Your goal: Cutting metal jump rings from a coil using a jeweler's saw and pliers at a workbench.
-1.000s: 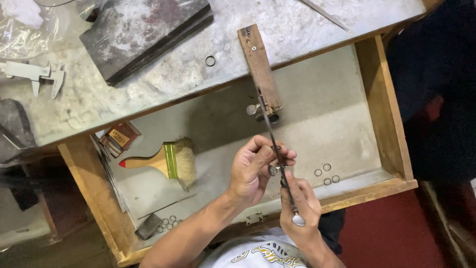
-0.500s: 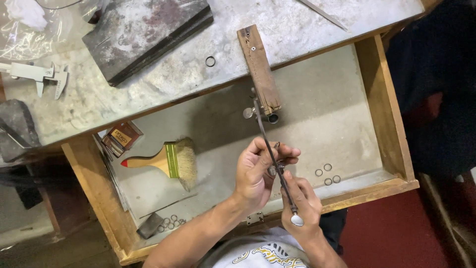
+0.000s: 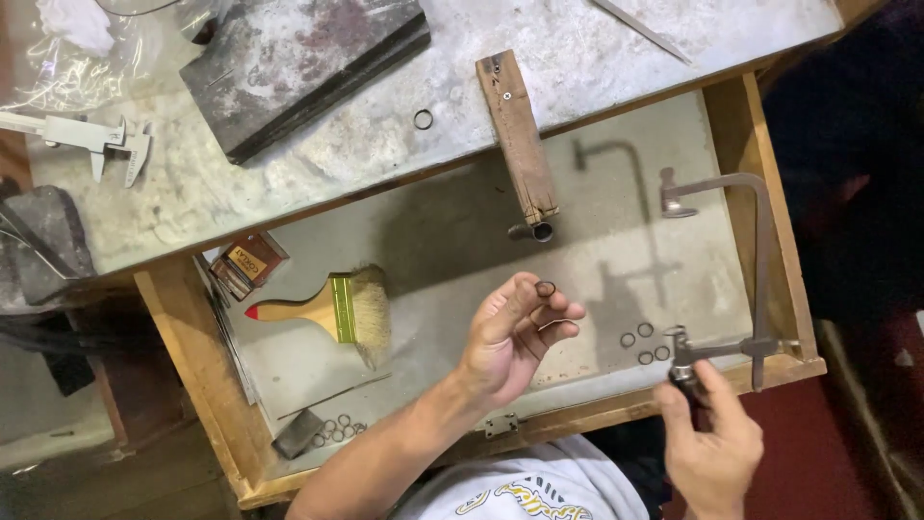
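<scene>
My left hand (image 3: 515, 332) hovers over the open wooden drawer (image 3: 770, 371), pinching a small dark metal ring (image 3: 546, 288) between thumb and fingertips; a thin wire loop rests across the fingers. My right hand (image 3: 712, 438) grips the handle of a jeweller's saw frame (image 3: 751, 260) at the drawer's front right corner, the frame standing up and away from the wooden bench pin (image 3: 520, 135). Three small rings (image 3: 645, 342) lie on the drawer floor between the hands.
A paintbrush (image 3: 327, 308), a small box (image 3: 245, 265) and several rings (image 3: 337, 429) lie in the drawer's left part. On the grey benchtop are a dark steel block (image 3: 308, 67), a caliper (image 3: 87, 135), a loose ring (image 3: 423, 119) and a plastic bag (image 3: 96, 39).
The saw has swung away from the bench pin to the right with my right hand. My left hand has come off the saw and now holds up a ring.
</scene>
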